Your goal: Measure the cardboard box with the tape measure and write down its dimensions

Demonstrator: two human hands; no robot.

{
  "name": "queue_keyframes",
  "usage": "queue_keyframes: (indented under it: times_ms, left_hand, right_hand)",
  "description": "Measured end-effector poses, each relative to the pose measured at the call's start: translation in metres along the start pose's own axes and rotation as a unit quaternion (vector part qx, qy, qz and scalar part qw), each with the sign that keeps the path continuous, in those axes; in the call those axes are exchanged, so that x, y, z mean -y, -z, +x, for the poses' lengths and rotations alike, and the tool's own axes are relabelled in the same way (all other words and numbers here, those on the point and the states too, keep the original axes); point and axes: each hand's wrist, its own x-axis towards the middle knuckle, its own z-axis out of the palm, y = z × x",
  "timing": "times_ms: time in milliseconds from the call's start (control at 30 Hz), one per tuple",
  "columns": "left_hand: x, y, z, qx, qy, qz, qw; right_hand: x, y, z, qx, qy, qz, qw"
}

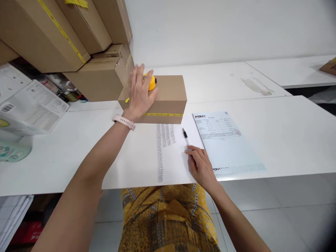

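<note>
My left hand (140, 89) is over the top of a small brown cardboard box (169, 89), its fingers bent around a yellow tape measure (152, 83). The tape measure shows between thumb and index finger; my palm hides the rest. A short yellow strip (127, 100) shows left of the hand. My right hand (201, 164) rests on the white table with curled fingers on the rear end of a pen (185, 134) with a black grip and clear barrel. Under the pen lies a white sheet (170, 157) with handwritten columns, its top edge beneath the box.
A blue-tinted printed form (223, 143) lies right of my right hand. Larger cardboard boxes (97, 77) are stacked at back left. A white printed carton (34, 105) and a green container (14, 150) stand at far left. The white table (288, 140) meets a wall behind.
</note>
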Motion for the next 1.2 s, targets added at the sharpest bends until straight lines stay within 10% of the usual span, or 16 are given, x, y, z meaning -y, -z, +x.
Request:
queue_keyframes:
  times_ms: [100,267,367,567,767,1033,1200]
  left_hand:
    - [-0.029,0.012,-0.052,0.031,-0.075,-0.031,0.996]
    - [-0.04,0.012,-0.138,0.378,-0.081,-0.067,0.92]
    - [-0.036,0.008,-0.159,0.478,-0.043,-0.052,0.876]
    - [-0.047,0.005,-0.163,0.483,-0.016,-0.025,0.875]
    - [-0.06,-0.002,-0.167,0.459,0.002,-0.023,0.888]
    - [-0.064,-0.01,-0.17,0.421,0.018,-0.044,0.906]
    - [-0.066,-0.008,-0.169,0.436,0.025,-0.037,0.899]
  right_hand:
    - [-0.002,0.0,-0.002,-0.034,-0.033,-0.035,0.998]
    - [-0.001,-0.002,-0.003,-0.033,-0.095,-0.082,0.992]
    - [-0.001,-0.002,0.004,0.018,-0.165,-0.125,0.978]
    - [0.005,0.018,0.02,0.086,-0.265,0.057,0.959]
    - [0.023,0.055,0.011,0.087,-0.271,0.469,0.836]
    - [0.031,0.066,0.027,0.028,-0.191,0.453,0.87]
    - [0.052,0.05,0.06,-0.004,-0.181,0.518,0.836]
